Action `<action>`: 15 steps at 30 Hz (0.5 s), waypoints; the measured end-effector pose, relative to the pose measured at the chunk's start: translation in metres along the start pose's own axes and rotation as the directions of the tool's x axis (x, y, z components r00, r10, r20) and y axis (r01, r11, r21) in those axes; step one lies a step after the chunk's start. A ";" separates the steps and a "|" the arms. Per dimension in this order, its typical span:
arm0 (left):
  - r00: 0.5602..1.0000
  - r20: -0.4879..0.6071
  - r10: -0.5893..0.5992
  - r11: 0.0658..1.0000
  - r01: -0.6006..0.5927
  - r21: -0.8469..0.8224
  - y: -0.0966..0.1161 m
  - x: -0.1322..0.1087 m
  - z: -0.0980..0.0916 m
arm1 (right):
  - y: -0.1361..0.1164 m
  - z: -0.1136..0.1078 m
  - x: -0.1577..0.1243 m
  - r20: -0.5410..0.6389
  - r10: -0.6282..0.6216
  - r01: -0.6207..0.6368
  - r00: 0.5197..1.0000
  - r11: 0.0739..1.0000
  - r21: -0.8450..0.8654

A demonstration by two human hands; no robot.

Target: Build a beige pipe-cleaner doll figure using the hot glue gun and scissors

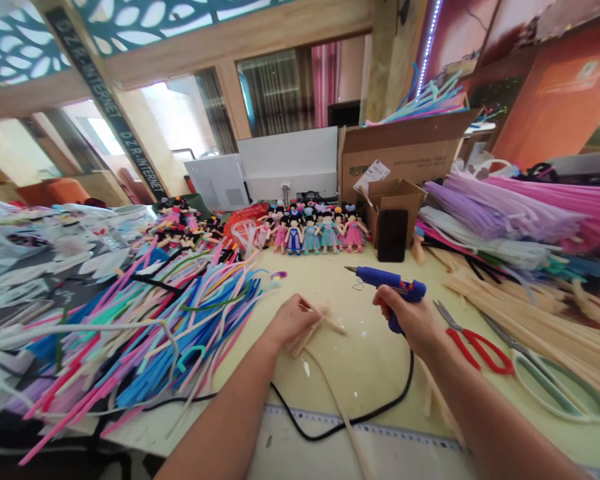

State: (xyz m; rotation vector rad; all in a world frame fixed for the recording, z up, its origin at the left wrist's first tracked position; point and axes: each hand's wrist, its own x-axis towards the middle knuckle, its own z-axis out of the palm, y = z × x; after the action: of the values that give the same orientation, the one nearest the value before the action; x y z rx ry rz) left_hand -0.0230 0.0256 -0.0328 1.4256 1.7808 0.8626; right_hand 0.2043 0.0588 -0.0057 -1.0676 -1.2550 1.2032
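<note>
My right hand [409, 317] is wrapped round the handle of a blue hot glue gun [389, 279], its nozzle pointing left above the table. A black cord runs from the gun across the work surface. My left hand [296, 321] is closed on a beige pipe cleaner piece [333, 323], with more beige pieces under the fingers; how they join is hidden. One long beige pipe cleaner [333, 393] trails from there toward the front edge. Red-handled scissors [473, 341] lie to the right of my right hand, beside larger scissors with pale green handles [563, 387].
Bundles of coloured pipe cleaners [180, 327] cover the left side. Beige [540, 333] and purple-pink bundles [510, 207] lie on the right. Small dolls [310, 233] stand at the back, near a black phone [393, 235] leaning on a cardboard box [400, 193]. A ruler strip [370, 430] crosses the front.
</note>
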 end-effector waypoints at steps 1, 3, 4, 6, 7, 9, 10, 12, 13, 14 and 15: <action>0.999 -0.050 -0.014 0.996 0.018 0.083 0.000 -0.001 -0.001 | 0.001 0.000 0.000 0.002 -0.001 0.001 1.000 1.000 -0.003; 0.989 -0.143 -0.027 0.966 0.063 0.250 0.003 -0.004 -0.007 | 0.002 -0.001 0.001 0.003 -0.006 0.006 1.000 1.000 -0.006; 0.985 -0.170 -0.023 0.945 0.077 0.318 0.006 -0.005 -0.013 | 0.003 -0.002 0.001 0.002 -0.006 0.006 1.000 1.000 -0.005; 0.980 -0.197 0.006 0.899 0.081 0.431 0.013 -0.005 -0.032 | 0.005 -0.002 0.001 0.003 0.001 -0.001 1.000 1.000 -0.001; 0.979 -0.204 0.023 0.876 0.078 0.476 0.017 -0.003 -0.045 | 0.005 -0.002 0.001 0.004 0.007 -0.007 1.000 1.000 0.000; 0.966 -0.251 0.062 0.829 0.090 0.552 0.026 0.005 -0.076 | 0.005 -0.002 0.000 0.005 0.017 -0.017 1.000 1.000 0.000; 0.953 -0.289 0.087 0.805 0.103 0.584 0.030 0.011 -0.094 | 0.004 -0.002 0.000 0.005 0.022 -0.022 1.000 1.000 -0.002; 0.922 -0.367 0.127 0.763 0.146 0.630 0.037 0.028 -0.129 | 0.004 -0.001 -0.001 0.005 0.031 -0.031 0.999 0.999 -0.008; 0.904 -0.404 0.143 0.742 0.172 0.648 0.039 0.037 -0.145 | 0.004 -0.001 -0.002 0.006 0.038 -0.038 0.999 0.999 -0.015; 0.887 -0.434 0.156 0.722 0.197 0.663 0.040 0.047 -0.160 | 0.005 -0.001 -0.002 0.007 0.044 -0.044 0.999 0.999 -0.022; 0.873 -0.458 0.166 0.703 0.221 0.676 0.041 0.057 -0.174 | 0.006 -0.002 -0.002 0.008 0.046 -0.046 0.999 0.998 -0.030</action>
State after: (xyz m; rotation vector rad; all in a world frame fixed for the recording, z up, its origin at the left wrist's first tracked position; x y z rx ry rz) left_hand -0.1561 0.0749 0.0897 1.7331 2.7407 0.5384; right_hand 0.2058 0.0575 -0.0115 -1.1197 -1.2642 1.2284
